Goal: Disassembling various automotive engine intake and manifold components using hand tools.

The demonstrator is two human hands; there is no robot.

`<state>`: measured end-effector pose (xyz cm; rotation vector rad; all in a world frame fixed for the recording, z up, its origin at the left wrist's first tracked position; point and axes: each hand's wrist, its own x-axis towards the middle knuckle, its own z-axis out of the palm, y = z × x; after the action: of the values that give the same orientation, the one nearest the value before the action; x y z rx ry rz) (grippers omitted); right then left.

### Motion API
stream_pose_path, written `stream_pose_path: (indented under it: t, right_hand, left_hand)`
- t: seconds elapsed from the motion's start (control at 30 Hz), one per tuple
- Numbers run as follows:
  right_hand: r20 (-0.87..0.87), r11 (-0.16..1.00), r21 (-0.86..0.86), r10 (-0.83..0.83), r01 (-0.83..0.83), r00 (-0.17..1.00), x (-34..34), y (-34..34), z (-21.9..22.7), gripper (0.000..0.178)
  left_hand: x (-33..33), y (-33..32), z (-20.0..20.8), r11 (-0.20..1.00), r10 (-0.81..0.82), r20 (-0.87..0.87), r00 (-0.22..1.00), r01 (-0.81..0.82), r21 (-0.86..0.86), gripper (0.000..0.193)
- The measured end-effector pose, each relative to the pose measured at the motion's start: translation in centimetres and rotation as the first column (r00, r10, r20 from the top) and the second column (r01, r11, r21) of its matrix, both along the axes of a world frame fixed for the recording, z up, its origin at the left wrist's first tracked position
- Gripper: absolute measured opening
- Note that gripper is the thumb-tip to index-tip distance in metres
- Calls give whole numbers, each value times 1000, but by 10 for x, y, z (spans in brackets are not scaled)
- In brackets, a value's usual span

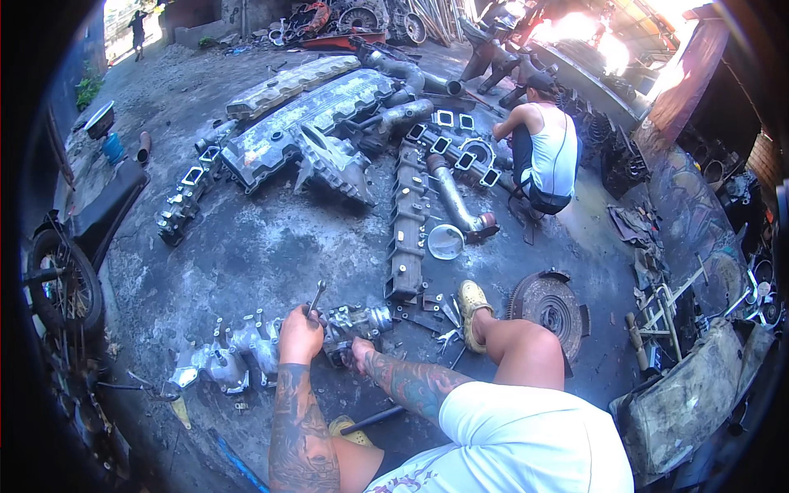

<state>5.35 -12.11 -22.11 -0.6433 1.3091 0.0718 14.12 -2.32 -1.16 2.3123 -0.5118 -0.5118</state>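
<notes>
A long silvery cast-metal engine part (261, 352) with several ports lies on the ground in front of me. My left hand (302, 335) is closed around a wrench (316, 297), whose ring end sticks up above the fist. This hand is over the middle of the cast part. Close by on the right, my right hand (362, 354) has its fingers curled in against the part's near side; what they grip is hidden. The part's right end is a ribbed round outlet (378, 318). Several loose wrenches (449, 316) lie to the right, beside my yellow clog (474, 308).
A long rusty manifold (408, 222) lies ahead, with large ribbed covers (308, 119) behind it. A clear round bowl (445, 242) and a flywheel-like disc (549, 312) lie rightward. Another person (549, 152) squats at far right. A motorcycle wheel (66, 279) is left.
</notes>
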Motion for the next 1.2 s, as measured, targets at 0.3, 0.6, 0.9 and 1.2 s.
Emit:
stream_pose_path:
  t: [0.3,0.6,0.9,1.2]
  right_hand:
    - [31,991,7,-134,134,990,-5,-4,-17,27]
    - [-53,986,-157,-58,49,997,-5,-5,-14,25]
    - [-14,992,-111,-67,65,998,-6,-4,-10,22]
    - [1,993,-111,-50,49,999,-1,2,-7,20]
  left_hand:
    - [1,0,1,1000,-16,14,1000,15,25,22]
    - [-5,-7,10,998,-54,-32,998,53,-33,21]
    - [2,0,5,999,-40,-31,999,39,-23,20]
    - [6,2,-2,998,-12,-14,1000,11,-58,20]
